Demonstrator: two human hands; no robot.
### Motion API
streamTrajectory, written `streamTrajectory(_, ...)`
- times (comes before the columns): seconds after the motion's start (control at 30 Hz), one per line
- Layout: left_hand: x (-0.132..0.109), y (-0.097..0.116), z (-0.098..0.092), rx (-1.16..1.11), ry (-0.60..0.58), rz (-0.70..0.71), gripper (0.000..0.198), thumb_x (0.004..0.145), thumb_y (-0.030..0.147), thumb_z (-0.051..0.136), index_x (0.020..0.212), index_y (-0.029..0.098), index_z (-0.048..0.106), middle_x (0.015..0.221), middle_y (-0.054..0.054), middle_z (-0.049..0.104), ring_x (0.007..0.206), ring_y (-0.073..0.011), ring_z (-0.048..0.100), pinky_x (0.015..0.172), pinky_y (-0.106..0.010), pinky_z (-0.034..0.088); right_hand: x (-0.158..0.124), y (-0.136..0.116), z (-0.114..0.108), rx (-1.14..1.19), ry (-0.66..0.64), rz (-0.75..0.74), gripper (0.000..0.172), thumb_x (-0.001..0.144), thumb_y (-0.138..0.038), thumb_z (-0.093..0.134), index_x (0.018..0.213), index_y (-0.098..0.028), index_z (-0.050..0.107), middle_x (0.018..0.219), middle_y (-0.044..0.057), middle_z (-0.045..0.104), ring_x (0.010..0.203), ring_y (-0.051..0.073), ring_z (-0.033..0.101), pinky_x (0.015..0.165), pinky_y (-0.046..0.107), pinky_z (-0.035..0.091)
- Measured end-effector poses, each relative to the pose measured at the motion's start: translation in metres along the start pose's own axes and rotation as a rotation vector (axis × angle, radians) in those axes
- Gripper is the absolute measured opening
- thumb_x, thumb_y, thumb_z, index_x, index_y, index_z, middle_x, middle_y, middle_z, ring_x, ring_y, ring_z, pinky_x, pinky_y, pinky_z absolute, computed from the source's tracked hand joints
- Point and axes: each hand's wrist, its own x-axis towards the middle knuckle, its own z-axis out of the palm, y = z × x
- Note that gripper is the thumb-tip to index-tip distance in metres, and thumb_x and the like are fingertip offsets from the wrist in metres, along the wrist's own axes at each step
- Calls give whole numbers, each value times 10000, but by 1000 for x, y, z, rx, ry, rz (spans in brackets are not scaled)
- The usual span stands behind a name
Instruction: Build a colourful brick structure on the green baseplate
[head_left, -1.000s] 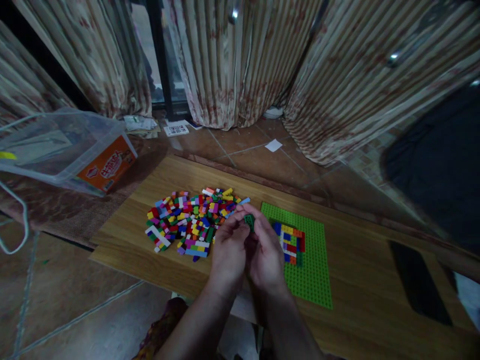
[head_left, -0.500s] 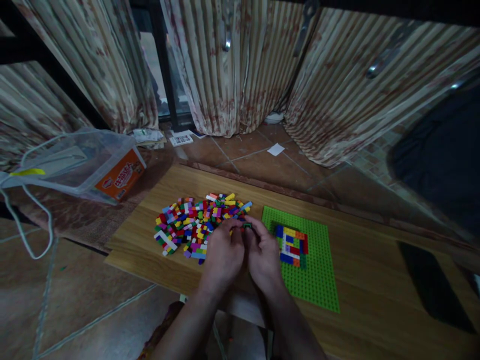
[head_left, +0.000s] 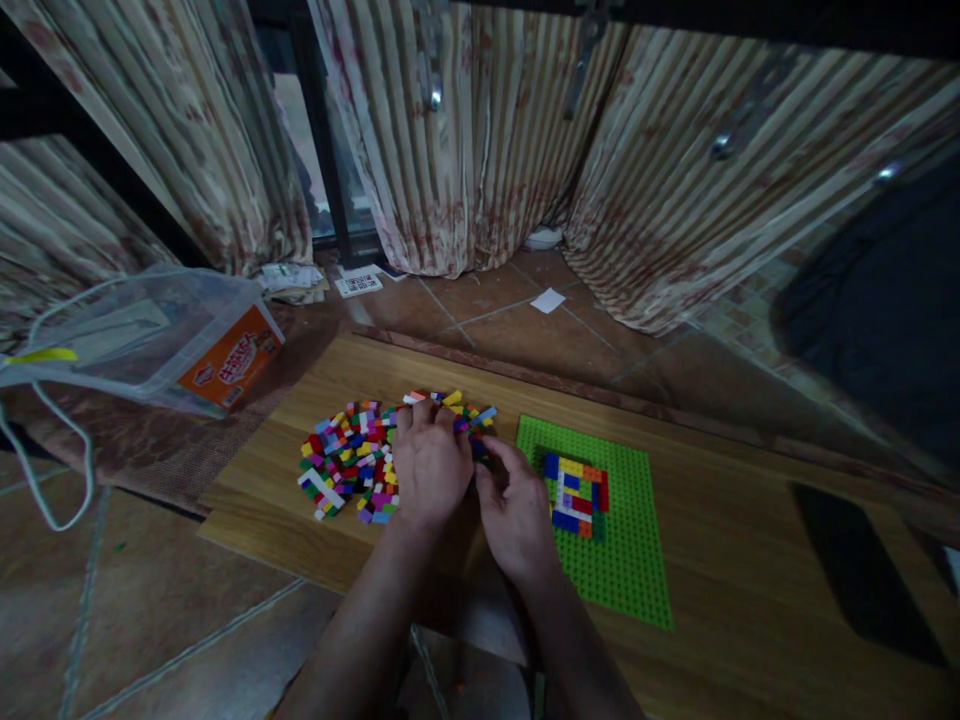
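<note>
My left hand (head_left: pixel 429 462) rests knuckles up on the right part of a heap of small coloured bricks (head_left: pixel 352 455), its fingers curled down into the pile. Just beside it, my right hand (head_left: pixel 516 505) has its fingertips pinched near the heap's right edge; whatever they hold is too small and dark to name. Right of both hands lies a green baseplate (head_left: pixel 622 545) with a small multicoloured brick build (head_left: pixel 576 494) pressed onto its upper left part. All of it sits on a low wooden board (head_left: pixel 735 590).
A clear plastic tub (head_left: pixel 135 335) with an orange label and a looped cord stands on the floor at the left. Striped curtains (head_left: pixel 480 130) hang behind the board. Scraps of paper (head_left: pixel 547 300) lie on the tiled floor. A dark shape fills the far right.
Both hands, earlier raised together around a small dark green brick, have dropped to the board. The left hand moved left onto the brick heap; the view shifted slightly.
</note>
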Motion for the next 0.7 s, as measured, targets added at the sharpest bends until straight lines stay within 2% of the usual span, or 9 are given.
streamTrajectory(0.17,4,0,1,-6,-27,-14,267,828,219,497,995,155,696,1174,-159,597,1057,-345,511,858,-470,445,0,1,-7,29,12,7,312,849,-253,556,1145,-225,654,1126,83,676,831,201,644,768,352,517)
streamTrajectory(0.3,6,-3,0,-20,-14,-15,279,827,178,470,1002,126,681,1180,-161,599,1058,-336,518,875,-461,439,1,1,-11,27,28,-1,280,856,-267,556,1111,-219,662,1115,89,667,824,201,632,756,348,508)
streamTrajectory(0.4,6,-7,-4,-111,42,-15,257,856,202,457,990,138,667,1161,-143,608,1078,-322,517,927,-457,423,1,2,-13,54,47,4,269,861,-288,558,1098,-226,670,1084,85,668,811,200,627,738,346,509)
streamTrajectory(0.53,1,-18,-11,-388,41,-31,228,877,270,470,958,161,654,1135,-115,626,1075,-275,545,962,-429,420,0,3,-11,116,43,20,264,872,-316,556,1094,-229,671,1089,78,668,852,201,641,749,344,528)
streamTrajectory(0.7,-11,-18,-20,-887,-171,-176,272,871,346,506,1025,157,626,940,-63,679,855,-203,617,773,-326,485,0,-2,-6,363,34,136,273,848,-384,609,1061,-224,670,1034,57,698,758,171,655,681,315,547)
